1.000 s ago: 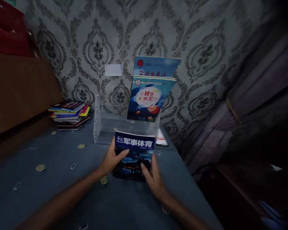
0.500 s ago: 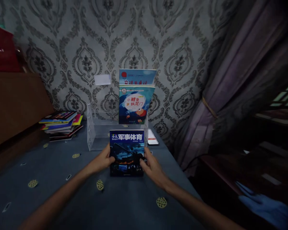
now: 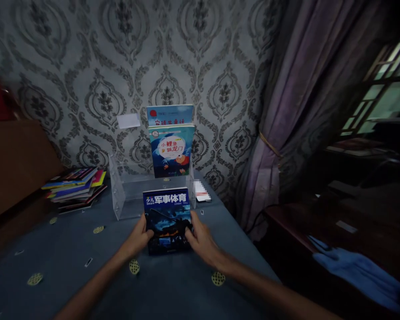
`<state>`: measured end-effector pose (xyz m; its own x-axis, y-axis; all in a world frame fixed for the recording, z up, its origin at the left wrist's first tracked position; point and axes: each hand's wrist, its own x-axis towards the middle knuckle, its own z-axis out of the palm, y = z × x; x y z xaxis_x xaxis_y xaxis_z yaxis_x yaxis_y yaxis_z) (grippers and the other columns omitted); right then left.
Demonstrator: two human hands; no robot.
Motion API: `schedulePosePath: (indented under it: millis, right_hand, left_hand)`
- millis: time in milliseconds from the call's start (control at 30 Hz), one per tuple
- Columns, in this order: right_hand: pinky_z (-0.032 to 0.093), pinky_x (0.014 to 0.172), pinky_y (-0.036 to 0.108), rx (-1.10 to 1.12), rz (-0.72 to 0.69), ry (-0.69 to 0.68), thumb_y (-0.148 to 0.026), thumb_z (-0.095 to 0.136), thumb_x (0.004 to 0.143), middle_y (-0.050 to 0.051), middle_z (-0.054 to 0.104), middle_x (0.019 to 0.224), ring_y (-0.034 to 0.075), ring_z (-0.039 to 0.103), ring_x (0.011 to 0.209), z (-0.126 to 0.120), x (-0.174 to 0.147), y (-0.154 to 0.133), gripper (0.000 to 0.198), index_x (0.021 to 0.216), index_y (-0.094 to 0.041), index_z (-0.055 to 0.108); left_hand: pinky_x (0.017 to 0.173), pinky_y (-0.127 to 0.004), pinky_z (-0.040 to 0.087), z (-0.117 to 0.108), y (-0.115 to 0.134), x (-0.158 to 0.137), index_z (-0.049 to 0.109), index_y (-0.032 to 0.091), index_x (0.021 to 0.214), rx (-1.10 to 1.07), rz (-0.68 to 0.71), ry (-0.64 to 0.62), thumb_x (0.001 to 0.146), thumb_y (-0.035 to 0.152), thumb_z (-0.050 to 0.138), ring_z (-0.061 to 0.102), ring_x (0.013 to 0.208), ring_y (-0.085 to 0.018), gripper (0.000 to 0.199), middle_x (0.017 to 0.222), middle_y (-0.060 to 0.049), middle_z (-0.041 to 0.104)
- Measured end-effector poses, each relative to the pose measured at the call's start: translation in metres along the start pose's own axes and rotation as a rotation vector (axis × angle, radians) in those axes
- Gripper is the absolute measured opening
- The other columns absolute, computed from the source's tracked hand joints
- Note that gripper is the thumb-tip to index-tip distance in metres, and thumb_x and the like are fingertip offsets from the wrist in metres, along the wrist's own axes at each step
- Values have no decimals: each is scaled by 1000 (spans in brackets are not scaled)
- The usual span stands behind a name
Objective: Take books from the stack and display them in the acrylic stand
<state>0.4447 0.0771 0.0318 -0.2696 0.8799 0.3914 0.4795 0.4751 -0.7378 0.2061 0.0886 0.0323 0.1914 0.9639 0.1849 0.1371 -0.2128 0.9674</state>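
A dark blue book [image 3: 168, 218] with a tank picture and white Chinese title faces me, held upright between both hands. My left hand [image 3: 139, 238] grips its left edge, thumb on the cover. On the opposite edge, my right hand [image 3: 201, 235] does the same; the fingers behind the book are hidden. Just beyond stands a clear plastic tiered rack [image 3: 118, 191]. Two books stand in its upper right part: a teal one with an orange fish [image 3: 171, 153], and behind it a light blue one [image 3: 170, 114], mostly covered.
An untidy stack of books [image 3: 75, 186] lies left of the rack, near a brown box [image 3: 13, 164]. A phone-like object [image 3: 202, 192] lies right of the rack, partly pixelated. Patterned wallpaper rises behind the blue tablecloth [image 3: 96, 289]. A tied curtain [image 3: 266, 178] hangs at right.
My view has swung a little to the right and up, so the scene sits further left and lower. Both hands keep hold of the dark blue book in front of the rack.
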Motion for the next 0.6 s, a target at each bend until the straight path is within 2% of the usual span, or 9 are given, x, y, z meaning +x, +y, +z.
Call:
schedulePosePath:
  millis: [300,433,500,600]
  right_hand:
    - [38,62,31,-50,62,35,-24,42,86,-2,55,71,19,53,62,-6,17,2,32,118,-18,47]
    - [38,62,31,-31,69,35,-22,43,86,-2,56,72,19,54,63,-3,14,3,36,122,-18,46]
    - [39,62,30,-18,54,20,-22,43,86,-2,58,73,18,54,63,-1,11,6,39,125,-20,46]
    - [41,65,31,-13,34,17,-23,45,86,-1,60,77,18,55,65,-1,14,8,33,118,-21,49]
  left_hand:
    - [123,-47,25,5,19,16,44,17,145,10,26,-23,58,16,53,36,146,-33,88,149,-9,51]
    - [123,-47,25,6,17,14,45,16,144,19,3,-12,57,17,52,37,145,-33,88,146,-9,53]
    - [121,-47,28,6,14,10,45,16,143,23,-41,-18,57,16,53,40,143,-33,87,144,-9,55]
    - [114,-49,39,2,17,10,47,19,141,46,-85,-47,58,14,51,50,134,-32,83,134,-7,62]
